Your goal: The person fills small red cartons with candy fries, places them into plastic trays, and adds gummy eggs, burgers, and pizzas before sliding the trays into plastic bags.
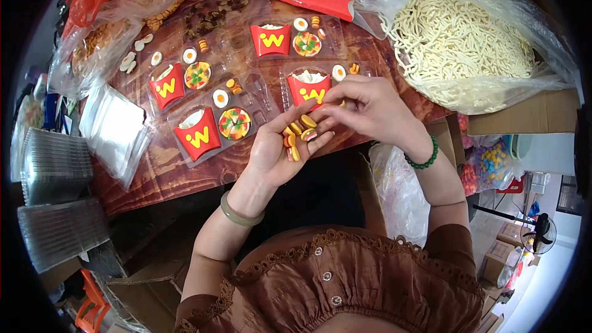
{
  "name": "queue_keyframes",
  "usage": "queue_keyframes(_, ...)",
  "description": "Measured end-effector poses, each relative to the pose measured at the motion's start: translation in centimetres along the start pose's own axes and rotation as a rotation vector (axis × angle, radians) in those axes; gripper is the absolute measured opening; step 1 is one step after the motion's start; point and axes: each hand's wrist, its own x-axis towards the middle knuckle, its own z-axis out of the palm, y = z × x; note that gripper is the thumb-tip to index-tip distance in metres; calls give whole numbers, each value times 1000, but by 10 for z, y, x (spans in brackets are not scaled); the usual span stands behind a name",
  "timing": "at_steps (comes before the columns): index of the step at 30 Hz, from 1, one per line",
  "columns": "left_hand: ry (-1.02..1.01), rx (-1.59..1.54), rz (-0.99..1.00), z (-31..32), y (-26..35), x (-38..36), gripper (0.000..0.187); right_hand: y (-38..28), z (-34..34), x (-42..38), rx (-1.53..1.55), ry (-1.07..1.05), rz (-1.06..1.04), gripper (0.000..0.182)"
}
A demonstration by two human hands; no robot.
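Observation:
Palm up over the table's front edge, my left hand (271, 151) cups several small toy hamburgers (298, 131), orange-brown with pale and red fillings. Just above its fingertips is my right hand (370, 108), thumb and fingers pinched together; what sits between them is too small to make out. Behind the hands, a red toy fries box (305, 86) with a yellow W lies in a clear tray, partly covered by my fingers. Close by in that tray are a toy egg (338, 73) and a small orange piece (354, 68).
More clear trays hold red fries boxes (197, 136), toy pizzas (235, 124) and eggs (220, 98). A bag of pale toy fries (465, 37) stands at right. Flattened red boxes (311, 1) lie at the back. Plastic bags (117, 126) and stacked clear trays (55, 166) are at left.

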Motion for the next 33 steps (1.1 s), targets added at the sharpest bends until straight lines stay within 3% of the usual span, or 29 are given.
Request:
queue_keyframes(1,111,32,58,14,-1,-4,36,-2,10,5,-3,-35,-86,14)
queue_keyframes(4,77,65,101,7,4,-12,33,-9,30,20,-60,-162,-95,18)
queue_keyframes(7,8,-8,146,-2,15,-27,33,-9,39,33,-121,-112,-221,19)
queue_keyframes(9,61,13,179,0,18,-35,33,-9,44,40,-131,-185,-236,19)
queue_keyframes(15,121,40,249,1,25,-49,31,-26,56,68,-142,-299,-175,11)
queue_keyframes(17,172,22,270,-7,26,-52,31,-33,57,79,-81,-414,-29,11)
queue_keyframes(21,128,-14,309,-7,37,-68,37,-19,78,126,112,-227,94,12)
queue_keyframes(31,64,-152,300,-25,43,-81,36,16,124,211,-157,70,-11,22)
queue_keyframes(33,57,-159,298,-27,44,-82,37,22,130,223,-187,47,-17,20)
